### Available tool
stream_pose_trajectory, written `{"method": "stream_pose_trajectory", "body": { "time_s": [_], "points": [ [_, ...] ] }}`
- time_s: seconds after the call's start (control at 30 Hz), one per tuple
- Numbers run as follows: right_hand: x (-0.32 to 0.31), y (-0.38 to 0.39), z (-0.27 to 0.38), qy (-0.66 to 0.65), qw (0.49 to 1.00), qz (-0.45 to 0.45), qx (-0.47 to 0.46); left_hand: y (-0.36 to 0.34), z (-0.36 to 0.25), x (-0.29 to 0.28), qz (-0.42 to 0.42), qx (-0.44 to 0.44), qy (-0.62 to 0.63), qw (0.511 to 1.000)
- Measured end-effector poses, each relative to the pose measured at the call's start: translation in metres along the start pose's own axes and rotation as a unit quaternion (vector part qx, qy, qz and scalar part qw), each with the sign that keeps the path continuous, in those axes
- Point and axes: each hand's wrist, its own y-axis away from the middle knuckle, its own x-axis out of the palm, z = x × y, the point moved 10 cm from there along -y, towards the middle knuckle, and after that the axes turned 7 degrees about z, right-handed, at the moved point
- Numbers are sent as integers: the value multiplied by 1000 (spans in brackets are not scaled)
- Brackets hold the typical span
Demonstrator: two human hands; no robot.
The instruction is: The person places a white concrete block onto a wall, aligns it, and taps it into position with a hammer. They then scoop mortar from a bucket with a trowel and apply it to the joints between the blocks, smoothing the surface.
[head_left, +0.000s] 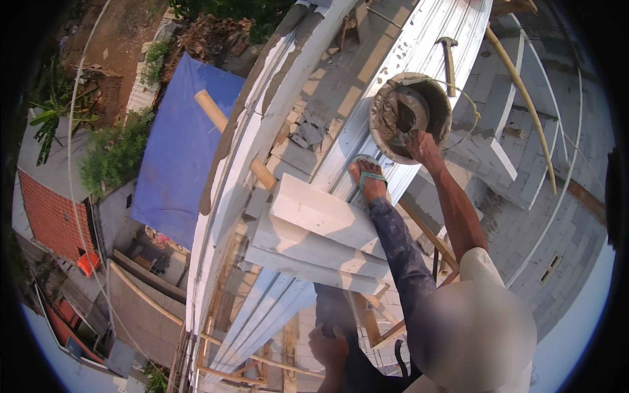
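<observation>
My right hand (422, 147) reaches into a mortar-caked bucket (447, 118). Its fingers are closed around what looks like a trowel (407, 118), whose dark pointed blade sits among wet grey mortar. The bucket stands on ribbed metal planking, just beyond my sandalled foot (372, 180). Low in the view, my left hand (327, 347) lies against my dark trouser leg by the knee, fingers curled, with nothing visible in it. Between the foot and that hand is a stack of pale lightweight blocks (321, 229). A hammer (449, 69) rests on the planking past the bucket.
The metal planking (268, 314) runs diagonally as a raised walkway. Along its left goes a white wall top (226, 190) with bamboo poles (213, 111) sticking across it. Beyond lie a drop, a blue tarp (180, 144) and roofs. To the right, a grey block wall (557, 249) drops away.
</observation>
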Motion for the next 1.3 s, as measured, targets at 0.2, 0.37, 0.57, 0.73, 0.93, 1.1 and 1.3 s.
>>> {"method": "stream_pose_trajectory", "body": {
  "time_s": [0.2,0.37,0.57,0.73,0.93,1.1,1.3],
  "points": [
    [-5,56,57,-318,913,199,160,12,-2,13,3,-38,17,999],
    [1,90,103,-379,898,186,123,5,-1,1,-10,-3,7,1000],
    [56,44,248,-545,818,179,-39,3,2,-2,-16,-10,-6,1000],
    [31,12,361,-289,916,-76,-267,6,7,4,-6,-28,6,1000],
    [76,51,358,-59,954,-4,-295,9,13,9,0,-32,33,999],
    [95,96,345,-37,937,79,-339,9,20,11,4,-28,48,998],
    [93,66,402,-48,940,0,-337,6,22,6,5,-12,43,999]
  ]
}}
